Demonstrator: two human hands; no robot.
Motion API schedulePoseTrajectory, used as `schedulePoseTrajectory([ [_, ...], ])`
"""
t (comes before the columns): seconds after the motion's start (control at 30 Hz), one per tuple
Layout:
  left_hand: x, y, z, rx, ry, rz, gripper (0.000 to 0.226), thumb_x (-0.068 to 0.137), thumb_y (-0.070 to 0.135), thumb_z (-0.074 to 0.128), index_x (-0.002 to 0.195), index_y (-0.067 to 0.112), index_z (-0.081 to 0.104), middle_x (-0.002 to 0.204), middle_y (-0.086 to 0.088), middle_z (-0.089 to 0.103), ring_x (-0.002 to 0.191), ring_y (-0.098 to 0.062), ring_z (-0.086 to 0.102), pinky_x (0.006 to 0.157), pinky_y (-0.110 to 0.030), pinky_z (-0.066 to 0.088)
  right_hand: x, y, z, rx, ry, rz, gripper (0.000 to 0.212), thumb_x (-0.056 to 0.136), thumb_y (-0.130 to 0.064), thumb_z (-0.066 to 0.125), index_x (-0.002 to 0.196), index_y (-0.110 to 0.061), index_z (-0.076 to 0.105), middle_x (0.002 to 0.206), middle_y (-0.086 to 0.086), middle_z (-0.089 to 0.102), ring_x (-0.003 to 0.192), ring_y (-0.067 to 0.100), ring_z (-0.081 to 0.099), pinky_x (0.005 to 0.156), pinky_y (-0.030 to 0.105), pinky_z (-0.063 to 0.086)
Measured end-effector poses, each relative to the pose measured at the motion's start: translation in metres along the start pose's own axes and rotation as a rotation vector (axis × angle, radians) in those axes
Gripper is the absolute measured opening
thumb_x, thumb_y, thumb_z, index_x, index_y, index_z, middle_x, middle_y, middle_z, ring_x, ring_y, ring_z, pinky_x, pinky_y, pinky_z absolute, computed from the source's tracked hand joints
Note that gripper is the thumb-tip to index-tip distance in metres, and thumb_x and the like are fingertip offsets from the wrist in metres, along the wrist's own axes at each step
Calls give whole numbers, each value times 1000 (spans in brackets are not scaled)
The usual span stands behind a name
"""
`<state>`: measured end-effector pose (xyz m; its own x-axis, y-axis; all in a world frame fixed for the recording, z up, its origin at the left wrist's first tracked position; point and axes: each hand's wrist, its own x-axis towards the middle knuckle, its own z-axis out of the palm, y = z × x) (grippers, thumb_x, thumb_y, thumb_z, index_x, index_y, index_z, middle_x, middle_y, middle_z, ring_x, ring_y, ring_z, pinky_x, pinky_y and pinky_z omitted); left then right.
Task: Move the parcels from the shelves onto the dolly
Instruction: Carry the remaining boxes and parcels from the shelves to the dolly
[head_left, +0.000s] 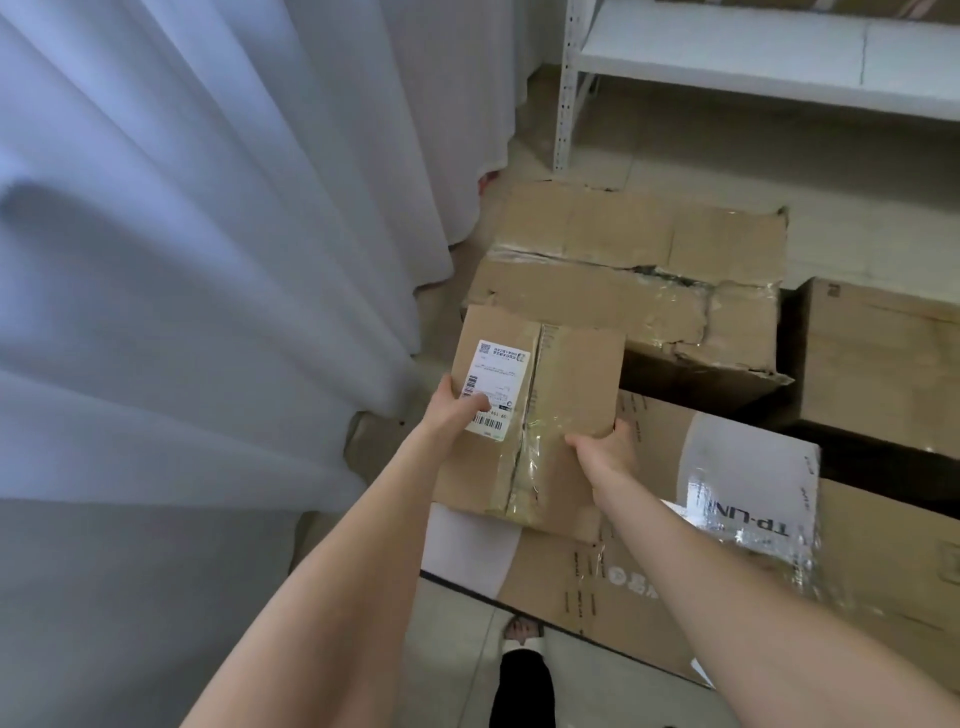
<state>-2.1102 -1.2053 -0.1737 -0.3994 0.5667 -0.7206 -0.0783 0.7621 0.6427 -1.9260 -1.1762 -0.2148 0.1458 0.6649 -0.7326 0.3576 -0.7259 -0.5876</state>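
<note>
To the left of our hands, a pale curtain (182, 260) hangs in deep folds and fills that whole side down to the tiled floor (675, 150). Directly beneath our hands and running off to the right lies a long printed carton (872, 540) with shiny tape across it. Just beyond our hands sits a wide battered carton (623, 270), its top torn and its taped seam split. This carton stands in the way ahead, and a plain carton (878, 364) stands close beside it, further to the right. Well beyond them, up and to the right, the white shelf unit (727, 57) shows a bare lower board. Between our hands is the parcel (561, 384), a small taped brown box held over the near left end of the printed carton. We cannot tell whether it rests on that carton or hangs just clear of it. Our left hand (457, 405) grips its left edge, thumb lying on the white shipping label (493, 384). Our right hand (605, 452) grips the right edge, thumb on top and fingers curled round the side. Below our forearms, a foot (522, 636) shows on the floor by the printed carton's near edge.
</note>
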Motion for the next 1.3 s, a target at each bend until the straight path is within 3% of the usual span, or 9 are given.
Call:
schedulePoseTrajectory([
  [0.13, -1, 2, 3, 41, -11, 6, 59, 89, 2, 53, 143, 7, 30, 106, -1, 55, 76, -11, 55, 57, -18, 39, -4, 2, 3, -5, 43, 20, 70, 84, -16, 69, 145, -17, 34, 133, 8, 55, 113, 32, 57, 92, 36, 46],
  [0.33, 6, 3, 6, 94, -31, -25, 61, 87, 4, 57, 140, 9, 29, 125, -7, 58, 94, -19, 57, 78, -27, 38, -6, 2, 2, -33, 32, 42, 63, 85, -16, 68, 139, -17, 36, 128, 7, 57, 98, 29, 57, 84, 35, 47],
  [0.47, 14, -2, 6, 137, -23, -32, 79, 83, 10, 62, 148, 12, 18, 137, -9, 49, 108, -22, 60, 82, -30, 41, -10, 4, 1, -99, 1, 37, 73, 87, -17, 66, 148, -19, 27, 139, 8, 51, 115, 31, 55, 92, 38, 47],
  [0.6, 11, -2, 9, 373, 75, -26, 51, 83, 18, 60, 128, 9, 38, 132, -13, 49, 111, -28, 56, 85, -34, 45, -14, -1, -10, -159, -41, -10, 77, 85, -19, 68, 149, -19, 27, 142, 10, 46, 121, 32, 52, 99, 41, 47],
  [0.8, -30, 15, 29, 645, 215, 69, 59, 88, 22, 55, 139, 4, 29, 140, -17, 30, 122, -36, 45, 100, -44, 41, -44, 0, -45, -346, 26, -136, 75, 90, -20, 63, 152, -18, 21, 151, 11, 30, 128, 35, 47, 99, 45, 47],
  [0.97, -87, 37, 83, 783, 161, 230, 63, 89, 24, 55, 143, 6, 27, 148, -16, 22, 123, -36, 44, 100, -44, 42, -69, -6, -114, -391, 113, -294, 71, 92, -19, 63, 151, -16, 23, 150, 10, 30, 133, 30, 41, 103, 41, 45],
  [1.07, -132, 46, 133, 854, 112, 339, 65, 92, 27, 54, 146, 6, 25, 154, -16, 14, 133, -36, 36, 106, -45, 39, -84, 0, -174, -436, 160, -353, 66, 93, -23, 59, 150, -17, 26, 148, 9, 31, 131, 30, 41, 97, 41, 47],
  [1.13, -166, 48, 174, 876, 75, 388, 66, 95, 27, 52, 149, 6, 20, 155, -15, 11, 135, -35, 34, 107, -43, 39, -96, 10, -220, -444, 186, -370, 63, 94, -22, 58, 148, -16, 28, 146, 10, 32, 129, 30, 41, 93, 39, 47],
  [1.3, -256, 45, 296, 967, -33, 479, 68, 93, 26, 51, 149, 6, 18, 154, -17, 10, 131, -36, 38, 103, -42, 42, -125, 53, -360, -366, 300, -332, 60, 91, -24, 61, 144, -14, 35, 141, 14, 36, 128, 34, 39, 102, 40, 40],
])
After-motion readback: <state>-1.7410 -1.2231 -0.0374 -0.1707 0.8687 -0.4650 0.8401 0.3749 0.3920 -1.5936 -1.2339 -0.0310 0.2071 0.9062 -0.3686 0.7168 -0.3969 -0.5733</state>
